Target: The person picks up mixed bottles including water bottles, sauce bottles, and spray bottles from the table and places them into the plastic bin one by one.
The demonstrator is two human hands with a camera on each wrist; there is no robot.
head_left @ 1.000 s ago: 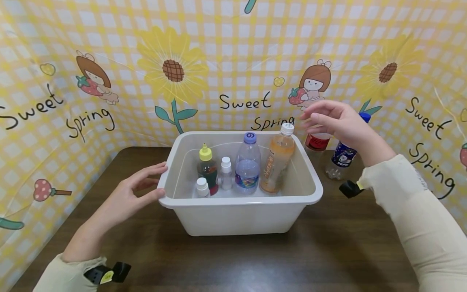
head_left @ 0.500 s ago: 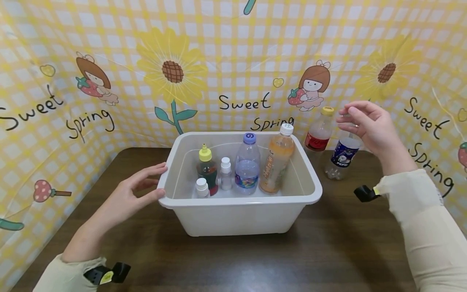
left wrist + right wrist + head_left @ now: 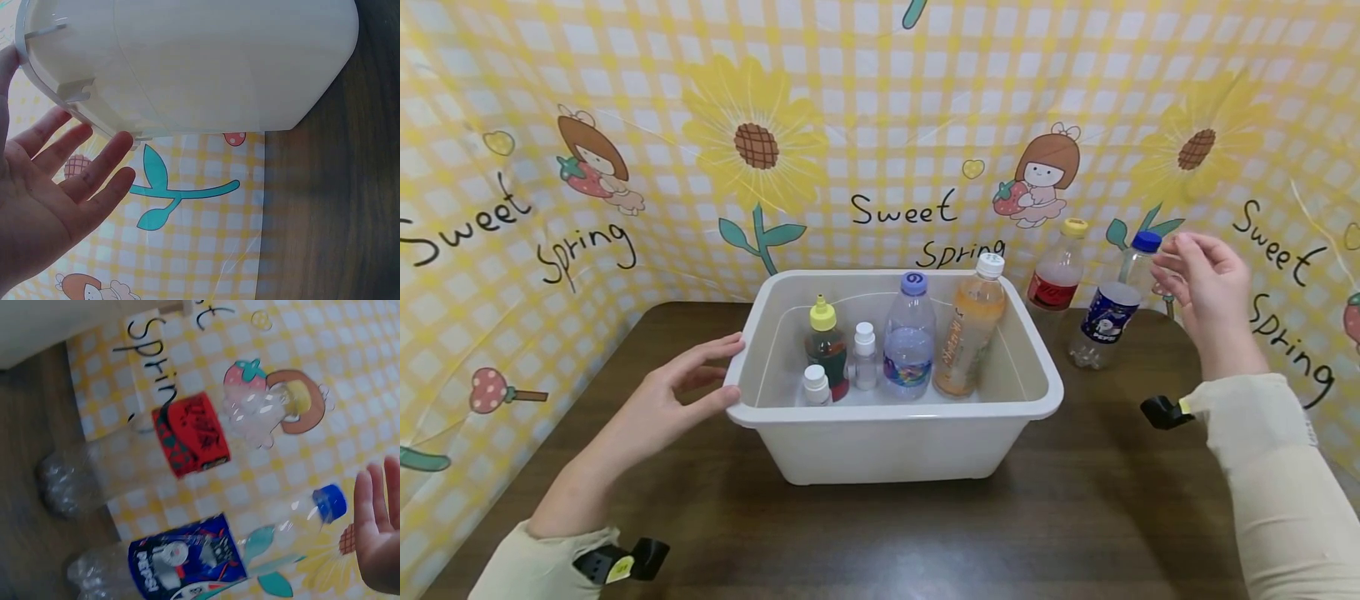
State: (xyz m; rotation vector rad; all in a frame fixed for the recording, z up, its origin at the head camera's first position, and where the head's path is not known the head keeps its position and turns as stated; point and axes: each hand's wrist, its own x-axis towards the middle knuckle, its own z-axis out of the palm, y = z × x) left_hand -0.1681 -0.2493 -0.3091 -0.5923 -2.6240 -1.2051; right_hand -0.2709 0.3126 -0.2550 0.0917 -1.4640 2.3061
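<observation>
My left hand (image 3: 681,387) rests its thumb and fingertips on the left rim of a whitish plastic tub (image 3: 895,450). In the left wrist view the fingers (image 3: 103,165) lie nearly straight against the tub's outer edge. Beside the blue cap of an upright clear Pepsi bottle (image 3: 1108,312), my right hand (image 3: 1213,287) hovers with nothing in it. The right wrist view shows a gap between those fingers (image 3: 365,506) and the cap. Left of that bottle stands a clear bottle with a red label (image 3: 1052,287) and yellow cap, its base partly hidden by the tub.
Inside the tub stand a yellow-capped squeeze bottle (image 3: 826,350), two small white-capped bottles, a purple-capped water bottle (image 3: 910,342) and a leaning orange-labelled bottle (image 3: 972,333). A checked cloth (image 3: 850,125) hangs behind the dark wooden table (image 3: 880,542).
My right hand has moved right, from above the red-labelled bottle, past the Pepsi bottle's cap, to its right side. The left hand and tub have stayed put.
</observation>
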